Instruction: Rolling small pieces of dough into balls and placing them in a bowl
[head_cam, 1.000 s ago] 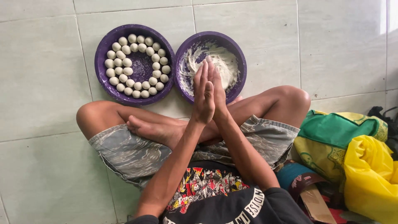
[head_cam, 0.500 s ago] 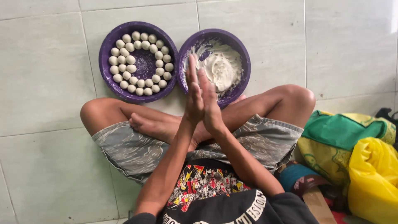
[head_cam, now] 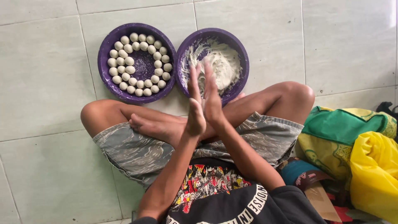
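L hand (head_cam: 195, 110) & R hand (head_cam: 212, 101) pressed palm-to-palm, fingers straight – can't tell what's between. Dough bowl (head_cam: 242, 54) at 12 o'clock, ball bowl (head_cam: 103, 68) at 10 – both untouched.

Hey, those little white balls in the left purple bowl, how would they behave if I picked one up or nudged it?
The dough balls look round and smooth, so a nudged one would probably roll, though the purple bowl's rim should stop it. They seem soft like the pale dough in the neighbouring bowl, so a firm pinch would likely dent one. Being small, each is probably light.
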